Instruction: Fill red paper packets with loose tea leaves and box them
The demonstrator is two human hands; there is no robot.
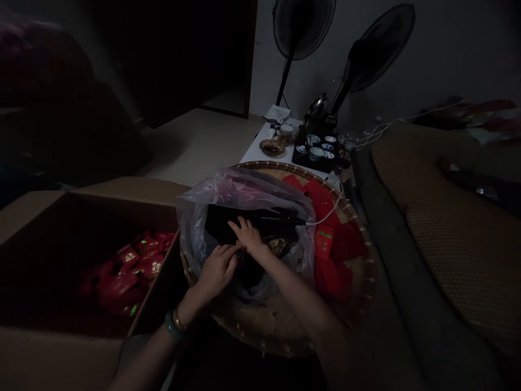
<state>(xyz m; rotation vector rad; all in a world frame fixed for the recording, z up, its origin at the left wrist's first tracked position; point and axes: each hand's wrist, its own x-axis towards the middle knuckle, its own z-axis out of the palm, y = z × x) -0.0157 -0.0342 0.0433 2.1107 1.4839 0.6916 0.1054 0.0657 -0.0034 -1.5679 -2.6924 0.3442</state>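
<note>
My left hand (218, 267), with a green bangle (174, 324) and a gold-coloured bracelet (178, 319) on its wrist, is closed, its fingertips pressed together. They meet my right hand (250, 239) above a clear plastic bag (240, 194). On my right hand some fingers stretch out to the upper left while the others pinch by the left fingertips. Whatever lies between the fingers is too small and dark to name. Inside the bag's mouth is a dark flat device (291, 219) with a red light and a white cable (331, 214). Brownish pieces (279, 245) lie below it.
The bag rests in a round woven tray (264, 331) with red envelopes (321, 198) on its right. A cardboard box (150, 288) of red packets (134, 269) stands left. Behind are a tea set (317, 153) and two fans (303, 27). A woven-mat seat (443, 233) is right.
</note>
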